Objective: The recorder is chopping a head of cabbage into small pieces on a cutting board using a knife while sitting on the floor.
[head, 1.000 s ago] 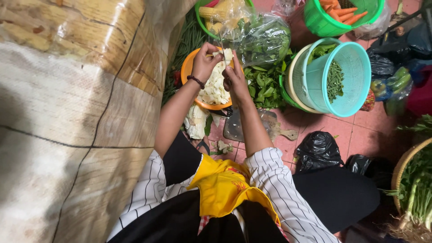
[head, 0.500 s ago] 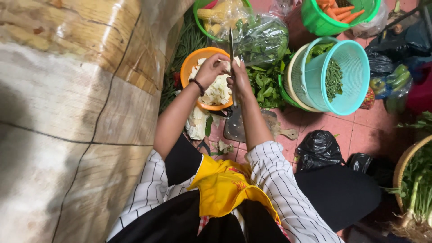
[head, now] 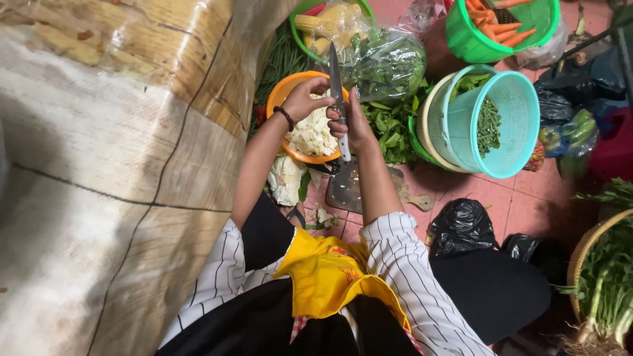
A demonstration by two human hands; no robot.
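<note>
Right now we hold a kitchen knife (head: 337, 99) in our right hand (head: 353, 122), fingers clenched around its pale handle, with the blade pointing up and away from us, past the far rim of an orange bowl (head: 280, 99). Our left hand (head: 304, 99) sits just beside the blade, over the bowl, its fingers curled with the fingertips close to the steel; we cannot tell whether it pinches a small piece or simply rests there. A dark band circles the left wrist. Directly below both hands, inside the orange bowl, lies a heap of pale cut cabbage (head: 311, 135), close under the left palm and just left of the knife handle. A larger cabbage piece (head: 287, 178) lies on the floor against the near side of the bowl, between our forearms. Under our right forearm a wooden cutting board (head: 346, 191) rests on the red tiles. To the right of the knife sit a clear bag of leafy greens (head: 386, 62), loose green leaves (head: 392, 132), and a tilted turquoise colander (head: 511, 118) holding chopped green beans (head: 489, 125). Farther off, a green basket of carrots (head: 501, 26) stands at the top.
</note>
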